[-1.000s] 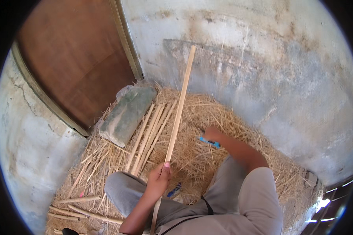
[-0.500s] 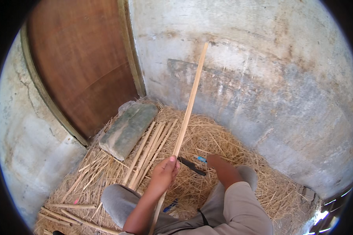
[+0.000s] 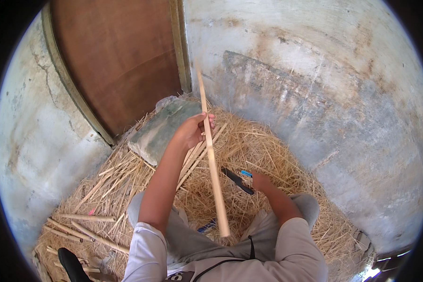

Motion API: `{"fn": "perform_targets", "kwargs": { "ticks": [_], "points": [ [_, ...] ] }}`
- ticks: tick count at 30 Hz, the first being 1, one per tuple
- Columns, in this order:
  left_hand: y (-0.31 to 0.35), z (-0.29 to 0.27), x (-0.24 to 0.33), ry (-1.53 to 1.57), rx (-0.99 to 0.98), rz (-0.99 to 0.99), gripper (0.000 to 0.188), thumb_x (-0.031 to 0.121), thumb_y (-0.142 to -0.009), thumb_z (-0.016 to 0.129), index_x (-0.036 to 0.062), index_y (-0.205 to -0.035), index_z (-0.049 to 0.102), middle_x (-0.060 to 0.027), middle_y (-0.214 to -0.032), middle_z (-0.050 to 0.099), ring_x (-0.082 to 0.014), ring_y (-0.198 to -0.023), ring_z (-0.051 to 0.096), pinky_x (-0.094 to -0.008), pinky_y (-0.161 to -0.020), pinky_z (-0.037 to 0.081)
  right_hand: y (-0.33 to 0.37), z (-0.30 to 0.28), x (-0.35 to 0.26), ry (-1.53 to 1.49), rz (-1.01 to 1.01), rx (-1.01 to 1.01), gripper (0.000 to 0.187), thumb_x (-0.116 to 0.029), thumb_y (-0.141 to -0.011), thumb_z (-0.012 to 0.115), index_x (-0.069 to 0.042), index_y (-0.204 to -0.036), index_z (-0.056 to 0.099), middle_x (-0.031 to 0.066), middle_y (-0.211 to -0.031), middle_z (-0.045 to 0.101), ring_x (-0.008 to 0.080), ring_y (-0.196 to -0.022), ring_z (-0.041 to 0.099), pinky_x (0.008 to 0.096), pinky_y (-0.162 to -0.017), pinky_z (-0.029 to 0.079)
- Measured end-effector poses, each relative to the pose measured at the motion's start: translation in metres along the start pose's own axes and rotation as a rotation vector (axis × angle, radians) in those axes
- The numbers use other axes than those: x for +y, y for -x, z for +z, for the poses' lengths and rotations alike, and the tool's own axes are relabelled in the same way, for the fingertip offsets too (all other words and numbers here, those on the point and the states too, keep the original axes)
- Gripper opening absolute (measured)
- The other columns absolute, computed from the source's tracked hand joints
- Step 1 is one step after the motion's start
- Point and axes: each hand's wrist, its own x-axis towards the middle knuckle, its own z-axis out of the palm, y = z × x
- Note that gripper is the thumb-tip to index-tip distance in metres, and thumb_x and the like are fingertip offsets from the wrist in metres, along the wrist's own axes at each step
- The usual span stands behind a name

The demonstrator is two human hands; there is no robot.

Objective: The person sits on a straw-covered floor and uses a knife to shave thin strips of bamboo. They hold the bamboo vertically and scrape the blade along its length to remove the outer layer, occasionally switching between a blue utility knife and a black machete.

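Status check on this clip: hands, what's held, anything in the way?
Left hand holding pale strip, far end blurred. Right hand by blue object and dark tool, grip unclear. Grey-green slab near left forearm, seemingly not blocking strip.

Long pale strip, slim, aslant in left hand above straw.

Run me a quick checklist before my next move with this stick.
1. Left hand gripping the stick: ok.
2. Left fingers away from the black tool: ok.
3. Right hand gripping the blue piece beside it: cannot tell, fingers hidden.
4. Floor around the black tool free of loose straw: not ok, straw surrounds it.
5. Black tool's edge sharp: cannot tell.
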Motion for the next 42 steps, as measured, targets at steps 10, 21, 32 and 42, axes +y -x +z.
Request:
{"fn": "perform_targets", "kwargs": {
  "ticks": [10, 21, 32, 42],
  "points": [
    [-0.023, -0.021, -0.021, -0.155, 0.303, -0.082, 0.021, 0.02, -0.105, 0.05, 0.0071, -0.105, 0.066, -0.0029, -0.093, 0.062, -0.0166, -0.09, 0.06, -0.0404, -0.081, 0.048, 0.015, -0.004, -0.002, 0.219, -0.119, 0.002, 0.056, -0.022, -0.087, 0.076, -0.006, -0.132, 0.047, 0.0167, -0.094, 0.069, 0.0362, -0.092, 0.069, 0.0505, -0.077, 0.053],
    [0.001, -0.018, -0.029, -0.15, 0.119, -0.11, 0.024, 0.015, -0.107, 0.041, -0.0005, -0.11, 0.059, -0.0054, -0.087, 0.06, -0.016, -0.075, 0.059, -0.0339, -0.071, 0.056, -0.007, -0.028, 0.014, -0.104, -0.057, 0.181, 0.039, -0.008, -0.09, 0.058, -0.006, -0.129, 0.055, 0.0196, -0.099, 0.07, 0.0343, -0.082, 0.07, 0.0491, -0.067, 0.053],
    [0.095, 0.035, -0.069, -0.143, 0.106, -0.071, 0.025, 0.027, -0.11, 0.042, 0.0064, -0.112, 0.056, 0.0045, -0.073, 0.039, -0.0061, -0.058, 0.034, -0.0223, -0.051, 0.03, 0.071, -0.167, -0.093, -0.805, -0.486, 0.761, 0.019, -0.022, -0.102, 0.052, -0.005, -0.11, 0.053, 0.0094, -0.068, 0.054, 0.0208, -0.054, 0.051, 0.0392, -0.053, 0.04],
    [0.131, 0.07, -0.113, -0.324, 0.217, 0.272, 0.032, 0.031, -0.109, 0.047, 0.0051, -0.093, 0.057, 0.0017, -0.067, 0.047, -0.0059, -0.054, 0.041, -0.0251, -0.05, 0.035, 0.106, -0.171, -0.135, -0.499, -0.545, 0.858, 0.016, -0.02, -0.089, 0.07, -0.007, -0.079, 0.069, 0.0145, -0.06, 0.06, 0.0264, -0.051, 0.06, 0.0393, -0.05, 0.045]
  ]
}}
